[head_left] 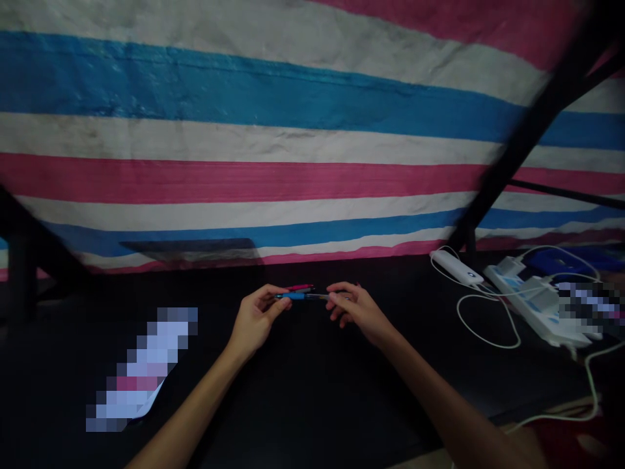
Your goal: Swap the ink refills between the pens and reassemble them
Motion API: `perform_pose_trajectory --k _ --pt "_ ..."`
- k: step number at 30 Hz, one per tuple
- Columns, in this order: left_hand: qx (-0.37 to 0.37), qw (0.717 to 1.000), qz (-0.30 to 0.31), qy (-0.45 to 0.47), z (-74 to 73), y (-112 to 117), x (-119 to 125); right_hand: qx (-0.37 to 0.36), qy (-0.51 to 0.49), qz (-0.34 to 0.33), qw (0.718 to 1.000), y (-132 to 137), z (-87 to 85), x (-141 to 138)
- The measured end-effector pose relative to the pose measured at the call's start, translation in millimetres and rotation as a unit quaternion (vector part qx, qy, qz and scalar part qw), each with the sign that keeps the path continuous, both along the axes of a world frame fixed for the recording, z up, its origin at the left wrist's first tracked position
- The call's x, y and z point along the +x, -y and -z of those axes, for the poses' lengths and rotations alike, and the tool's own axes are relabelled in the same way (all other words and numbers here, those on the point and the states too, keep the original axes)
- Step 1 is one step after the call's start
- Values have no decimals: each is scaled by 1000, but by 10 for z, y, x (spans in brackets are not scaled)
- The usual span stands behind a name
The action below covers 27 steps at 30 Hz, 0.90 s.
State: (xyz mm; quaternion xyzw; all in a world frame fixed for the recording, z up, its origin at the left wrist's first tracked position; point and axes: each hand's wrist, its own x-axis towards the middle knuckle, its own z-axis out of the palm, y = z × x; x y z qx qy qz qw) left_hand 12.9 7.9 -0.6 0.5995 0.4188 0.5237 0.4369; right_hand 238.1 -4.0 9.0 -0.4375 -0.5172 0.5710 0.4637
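Note:
A pen with a blue section and a clear barrel [293, 296] lies level between my two hands, above the black table. Thumb and fingers of my left hand [254, 320] pinch its blue end. At the clear end, my right hand [361, 309] closes thumb and forefinger on the barrel, its other fingers curled loosely below. Just behind the blue pen is a red pen [299, 287], partly covered by my left fingers; whether it rests on the table or touches the hand I cannot tell. Both pen tips are too small or hidden to make out.
A blurred-out paper sheet [141, 371] lies on the black table [293, 404] at left. On the right are a white power strip [541, 306] with plugs, a white device [456, 267], loose cables and a blue object [566, 260]. A striped tarpaulin [244, 182] hangs behind dark slanted posts.

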Motion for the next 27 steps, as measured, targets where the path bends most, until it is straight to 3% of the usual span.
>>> perform_pose_trajectory --k 13,20,27 --pt "-14 1000 5 18 -33 32 47 121 -26 79 989 -37 22 30" --pt "-34 999 -6 42 -67 38 39 79 -78 92 990 -49 24 30" --pt "-42 996 -5 84 -31 9 24 37 -208 126 969 -72 -2 56"
